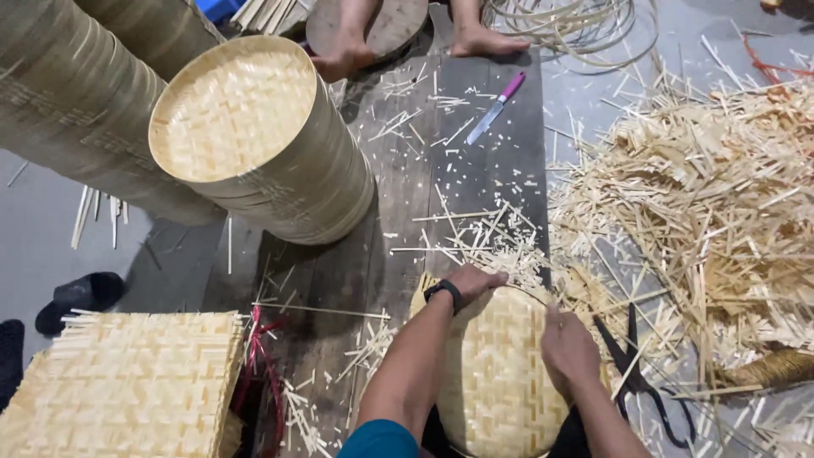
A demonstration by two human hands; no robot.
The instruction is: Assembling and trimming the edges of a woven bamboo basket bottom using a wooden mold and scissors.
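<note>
The work went on at floor level, on dark, worn wooden boards (475,161) laid over a grey floor (34,246) and strewn with short pale bamboo offcuts. A round woven tray (496,373), pale yellow with a flat plaited face, lay on the boards right in front of the person. The left hand (475,282), a black watch at its wrist, curled over the tray's far rim, fingers closed on the edge. The right hand (568,348) pressed on the tray's right edge; whether its fingers gripped the rim could not be told. Black scissors (636,373) lay just beside that hand on the right, partly under loose strips. Beyond them a big heap of splints (712,195) covered the floor. Farther up the boards lay a knife (498,106) with a pink handle. To the left a tall stack of finished trays (254,136) lay tipped on its side, its woven face towards the camera, with a second stack (68,102) behind it. A square woven mat (127,386) sat at the lower left, red ribbon (259,373) beside it. Another person's bare feet (407,42) rested at the top, near coiled strips (568,25).
</note>
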